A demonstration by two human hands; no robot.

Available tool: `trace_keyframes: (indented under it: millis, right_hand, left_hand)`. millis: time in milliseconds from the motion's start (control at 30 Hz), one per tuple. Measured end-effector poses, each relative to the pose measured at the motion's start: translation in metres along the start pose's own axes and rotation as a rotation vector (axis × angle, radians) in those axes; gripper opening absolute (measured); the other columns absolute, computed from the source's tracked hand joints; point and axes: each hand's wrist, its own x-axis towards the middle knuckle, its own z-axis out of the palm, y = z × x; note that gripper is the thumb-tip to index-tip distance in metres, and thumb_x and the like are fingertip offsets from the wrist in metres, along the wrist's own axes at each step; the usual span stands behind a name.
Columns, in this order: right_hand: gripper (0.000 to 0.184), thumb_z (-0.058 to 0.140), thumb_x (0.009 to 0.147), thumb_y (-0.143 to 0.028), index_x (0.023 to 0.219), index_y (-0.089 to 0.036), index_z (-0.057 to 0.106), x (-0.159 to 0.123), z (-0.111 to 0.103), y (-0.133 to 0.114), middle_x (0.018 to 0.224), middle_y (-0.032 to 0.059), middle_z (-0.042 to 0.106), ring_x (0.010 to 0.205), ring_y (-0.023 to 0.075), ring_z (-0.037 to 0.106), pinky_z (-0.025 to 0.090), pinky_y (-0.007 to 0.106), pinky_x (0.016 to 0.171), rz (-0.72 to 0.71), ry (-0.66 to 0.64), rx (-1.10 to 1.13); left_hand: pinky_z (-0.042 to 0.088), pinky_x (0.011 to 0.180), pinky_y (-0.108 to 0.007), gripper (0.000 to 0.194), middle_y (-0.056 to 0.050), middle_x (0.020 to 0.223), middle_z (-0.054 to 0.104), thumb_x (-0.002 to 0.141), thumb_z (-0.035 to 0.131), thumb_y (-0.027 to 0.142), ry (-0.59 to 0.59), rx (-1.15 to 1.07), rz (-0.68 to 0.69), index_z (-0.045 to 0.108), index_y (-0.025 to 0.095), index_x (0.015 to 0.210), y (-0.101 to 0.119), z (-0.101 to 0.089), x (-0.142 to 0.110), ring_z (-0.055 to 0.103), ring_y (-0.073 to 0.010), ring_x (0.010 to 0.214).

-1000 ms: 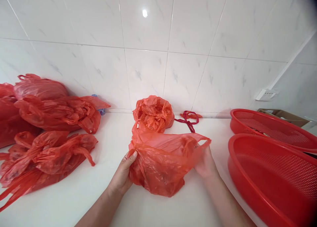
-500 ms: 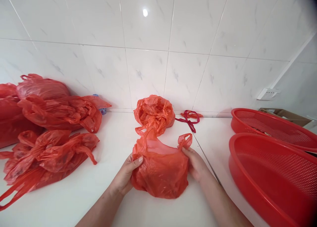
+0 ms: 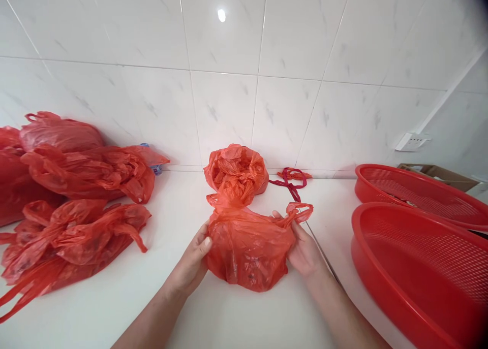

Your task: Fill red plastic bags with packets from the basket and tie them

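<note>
A filled red plastic bag (image 3: 249,252) is between my two hands over the white tabletop, its contents only dimly visible through the film. My left hand (image 3: 196,260) grips its left side, thumb on the near face and the other fingers behind. On the opposite side my right hand (image 3: 303,250) holds the bag near its right handle, with part of the fingers hidden behind the plastic. The loop of that handle sticks out to the right above my hand. Just behind stands a crumpled red plastic bag (image 3: 238,171) against the wall, partly overlapped by the held bag's top.
Several tied red bags (image 3: 76,237) are heaped at the left. Two red plastic baskets (image 3: 404,283) with mesh walls stand at the right, near a cardboard box (image 3: 438,176). A dark red strap (image 3: 292,184) lies by the tiled wall (image 3: 224,110). A wall socket (image 3: 412,141) is at the right.
My right hand has moved left and inward from the outstretched handle, and the bag's opening has narrowed. My left hand has stayed at the left side, shifting slightly.
</note>
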Motion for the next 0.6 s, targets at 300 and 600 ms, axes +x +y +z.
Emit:
trace_keyframes:
  millis: [300,600]
  right_hand:
    - [0.020,0.064,0.081,-0.033,0.094,-0.017,0.065,-0.030,0.042,0.040,0.089,0.0065,0.070,0.080,0.0175,0.065,0.048,0.030,0.073,0.190,-0.280,-0.159]
    - [0.017,0.058,0.085,-0.032,0.089,-0.020,0.069,-0.018,0.026,0.018,0.102,0.0044,0.070,0.095,0.0189,0.064,0.049,0.034,0.085,0.138,-0.127,0.035]
  left_hand:
    - [0.049,0.084,-0.042,0.059,-0.016,0.120,0.061,0.075,0.066,0.047,-0.142,0.093,-0.163,0.054,0.019,0.126,-0.001,0.022,-0.009,0.056,-0.0359,0.111]
    - [0.051,0.079,-0.036,0.018,-0.009,0.094,0.072,0.073,0.071,0.028,0.175,0.007,-0.136,0.068,0.016,0.086,0.000,0.020,-0.008,0.068,-0.0264,0.085]
